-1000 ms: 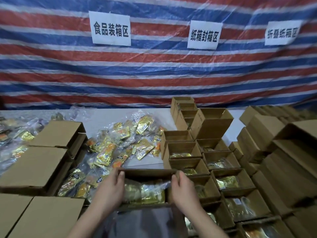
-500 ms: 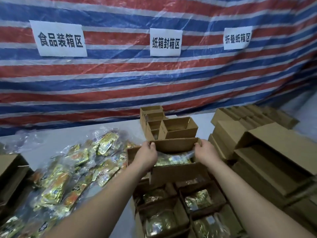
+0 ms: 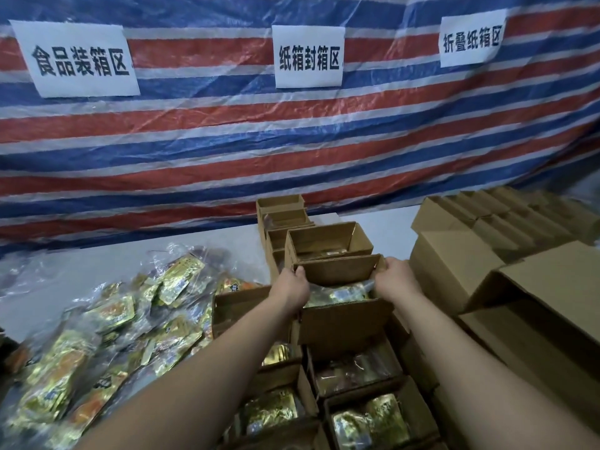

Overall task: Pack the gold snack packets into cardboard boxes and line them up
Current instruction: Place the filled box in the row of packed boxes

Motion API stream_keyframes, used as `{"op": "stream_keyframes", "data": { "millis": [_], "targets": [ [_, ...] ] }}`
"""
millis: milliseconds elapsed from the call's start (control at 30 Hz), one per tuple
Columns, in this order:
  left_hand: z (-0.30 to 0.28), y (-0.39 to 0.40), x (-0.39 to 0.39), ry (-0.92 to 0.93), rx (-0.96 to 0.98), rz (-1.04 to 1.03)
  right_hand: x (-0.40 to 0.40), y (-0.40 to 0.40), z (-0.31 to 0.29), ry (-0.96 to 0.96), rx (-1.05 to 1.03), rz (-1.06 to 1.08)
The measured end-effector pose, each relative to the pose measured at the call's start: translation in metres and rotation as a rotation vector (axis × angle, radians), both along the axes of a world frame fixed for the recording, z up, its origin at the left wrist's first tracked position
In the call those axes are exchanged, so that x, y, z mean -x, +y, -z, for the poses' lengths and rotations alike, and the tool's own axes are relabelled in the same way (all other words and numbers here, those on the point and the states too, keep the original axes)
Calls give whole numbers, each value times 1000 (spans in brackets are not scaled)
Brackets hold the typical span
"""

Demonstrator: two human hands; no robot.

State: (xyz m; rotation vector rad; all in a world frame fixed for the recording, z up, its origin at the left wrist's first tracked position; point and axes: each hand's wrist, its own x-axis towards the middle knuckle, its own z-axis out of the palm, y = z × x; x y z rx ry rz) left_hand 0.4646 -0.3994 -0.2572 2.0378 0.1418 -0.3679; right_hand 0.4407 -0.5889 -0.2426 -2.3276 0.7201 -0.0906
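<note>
Nearest me, open cardboard boxes sit in rows with gold packets inside. Above them I hold a filled box by its ends, my left hand curled round the left wall, my right hand gripping the right wall. Loose gold snack packets in clear plastic lie heaped on the surface to my left; closed cartons crowd the right. More open boxes stand just beyond. On the striped tarp, paper signs read 食品装箱区, 纸箱封箱区, 折叠纸箱区.
</note>
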Motion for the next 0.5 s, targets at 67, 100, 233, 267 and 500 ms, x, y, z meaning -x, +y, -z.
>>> {"op": "stream_keyframes", "data": {
  "millis": [67, 100, 233, 267, 500],
  "targets": [
    [4, -3, -5, 27, 12, -14, -6, -3, 3, -5, 23, -16],
    [5, -4, -7, 37, 17, -19, -9, -4, 4, -15, 29, -24],
    [7, -6, -10, 91, 37, -7, -13, -9, 11, -40, 52, -32],
    [6, -6, -10, 117, 46, 5, -14, -11, 12, -42, 50, -35],
    [-3, 5, -7, 216, 215, 82, -14, -9, 7, -23, 36, -58]
  ]
}}
